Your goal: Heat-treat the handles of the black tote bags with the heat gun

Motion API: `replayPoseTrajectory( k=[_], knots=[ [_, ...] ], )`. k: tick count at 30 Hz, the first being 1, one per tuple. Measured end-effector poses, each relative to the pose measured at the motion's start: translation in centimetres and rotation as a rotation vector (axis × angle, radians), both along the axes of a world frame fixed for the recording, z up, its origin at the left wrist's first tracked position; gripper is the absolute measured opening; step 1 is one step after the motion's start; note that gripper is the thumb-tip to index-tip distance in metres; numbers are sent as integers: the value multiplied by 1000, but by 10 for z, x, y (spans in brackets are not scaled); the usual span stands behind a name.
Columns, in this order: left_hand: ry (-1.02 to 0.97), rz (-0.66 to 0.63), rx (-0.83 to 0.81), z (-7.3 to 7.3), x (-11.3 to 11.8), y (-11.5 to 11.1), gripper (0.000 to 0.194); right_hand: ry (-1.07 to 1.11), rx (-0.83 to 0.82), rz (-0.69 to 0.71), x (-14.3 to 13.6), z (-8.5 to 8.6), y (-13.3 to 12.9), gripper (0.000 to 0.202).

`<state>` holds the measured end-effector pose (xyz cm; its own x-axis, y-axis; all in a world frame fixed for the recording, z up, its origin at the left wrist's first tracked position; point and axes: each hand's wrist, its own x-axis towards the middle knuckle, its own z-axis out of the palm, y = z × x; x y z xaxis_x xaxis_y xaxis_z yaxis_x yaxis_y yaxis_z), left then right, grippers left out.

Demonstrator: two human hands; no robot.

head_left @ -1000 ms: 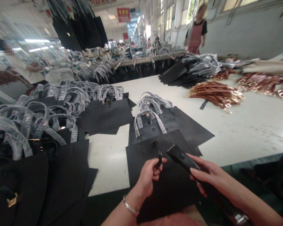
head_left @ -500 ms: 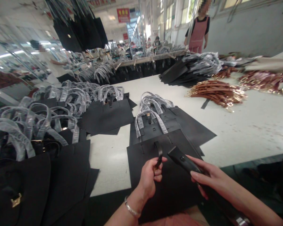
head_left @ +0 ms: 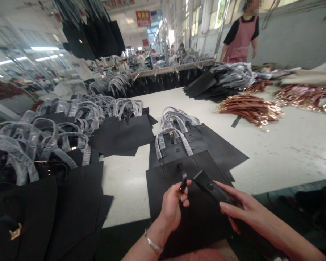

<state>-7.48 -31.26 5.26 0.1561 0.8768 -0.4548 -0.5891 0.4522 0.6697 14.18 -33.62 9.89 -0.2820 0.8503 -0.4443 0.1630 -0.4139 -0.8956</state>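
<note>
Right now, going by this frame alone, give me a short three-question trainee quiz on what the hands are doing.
1. True or false: the left hand pinches a thin black strap.
2. What does the right hand hold? A) scissors B) a black handheld tool C) a brown strap
3. What lies under both hands on the table?

Key:
1. True.
2. B.
3. A flat black bag panel, in front of a stack of panels with wrapped handles.

Left hand (head_left: pixel 174 206) pinched — right hand (head_left: pixel 240 210) curled
</note>
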Motion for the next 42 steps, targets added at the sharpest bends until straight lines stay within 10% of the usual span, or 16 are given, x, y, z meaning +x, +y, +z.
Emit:
replayPoseTrajectory(
  k=[32, 37, 42],
  knots=[
    [524, -84, 389, -47, 17, 9, 16, -27, -220, -14, -18, 9, 11, 78],
    [772, -110, 443, -41, -14, 22, 32, -91, -66, -140, -24, 17, 26, 83],
    [1529, 25, 494, -23, -80, 46, 48, -128, -62, -184, -10, 7, 17, 87]
  ],
)
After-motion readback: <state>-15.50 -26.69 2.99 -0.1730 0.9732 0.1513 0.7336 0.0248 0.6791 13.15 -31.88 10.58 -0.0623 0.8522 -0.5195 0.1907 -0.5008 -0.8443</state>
